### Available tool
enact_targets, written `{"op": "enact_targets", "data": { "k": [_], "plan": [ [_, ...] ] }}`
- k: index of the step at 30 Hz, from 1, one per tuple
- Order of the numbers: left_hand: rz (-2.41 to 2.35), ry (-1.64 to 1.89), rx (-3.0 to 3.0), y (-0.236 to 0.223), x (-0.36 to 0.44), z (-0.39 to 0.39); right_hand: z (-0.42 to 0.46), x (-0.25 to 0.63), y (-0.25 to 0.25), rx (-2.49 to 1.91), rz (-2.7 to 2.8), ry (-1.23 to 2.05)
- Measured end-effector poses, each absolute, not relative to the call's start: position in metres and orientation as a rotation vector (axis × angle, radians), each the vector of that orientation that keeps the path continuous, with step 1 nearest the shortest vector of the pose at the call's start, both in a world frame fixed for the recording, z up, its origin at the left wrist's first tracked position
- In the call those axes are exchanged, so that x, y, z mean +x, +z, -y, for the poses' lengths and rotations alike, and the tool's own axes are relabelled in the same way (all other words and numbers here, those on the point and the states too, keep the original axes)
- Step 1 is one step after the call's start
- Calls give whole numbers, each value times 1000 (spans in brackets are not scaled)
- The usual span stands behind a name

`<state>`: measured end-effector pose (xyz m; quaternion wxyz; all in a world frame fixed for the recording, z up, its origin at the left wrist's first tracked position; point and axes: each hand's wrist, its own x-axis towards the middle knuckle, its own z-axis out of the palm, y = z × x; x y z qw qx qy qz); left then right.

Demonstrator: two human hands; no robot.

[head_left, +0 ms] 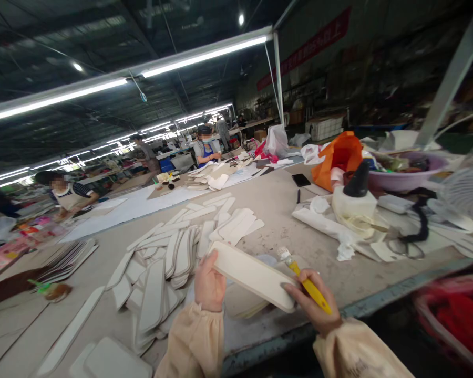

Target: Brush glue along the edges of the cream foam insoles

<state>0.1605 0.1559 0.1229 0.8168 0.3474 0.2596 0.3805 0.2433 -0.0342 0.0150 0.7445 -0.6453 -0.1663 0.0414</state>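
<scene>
Both my hands hold a long cream-white panel (250,272) with rounded corners, tilted down toward the right above the table's front edge. My left hand (209,283) grips its upper left end. At the lower right end, the fingers of my right hand (315,299) pinch the panel. That same hand also keeps a yellow-handled brush (310,287), its bristle end whitish and pointing up and left. Beneath the panel lie more flat pieces (240,302), partly covered. Left of my hands spreads a loose heap of similar pale panels (153,289).
On the right stand a white glue-like container (353,202) with a black cone top, an orange bag (335,160) and a purple basin (408,170). A phone (300,180) lies farther back. A red-filled basket (457,315) is below the table edge. Co-workers sit across the tables.
</scene>
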Motion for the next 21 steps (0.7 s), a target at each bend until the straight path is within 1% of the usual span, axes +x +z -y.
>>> {"op": "enact_targets", "data": {
  "k": [8, 14, 17, 21],
  "plan": [
    [-617, 760, 638, 112, 163, -163, 40, 247, 22, -1269, 361, 230],
    [-583, 736, 577, 110, 162, -168, 40, 253, 16, -1113, 383, 319],
    [-576, 754, 561, 110, 162, -167, 37, 255, 11, -1130, 381, 325],
    [-558, 762, 575, 107, 161, -165, 36, 257, 6, -1260, 388, 241]
  ]
}}
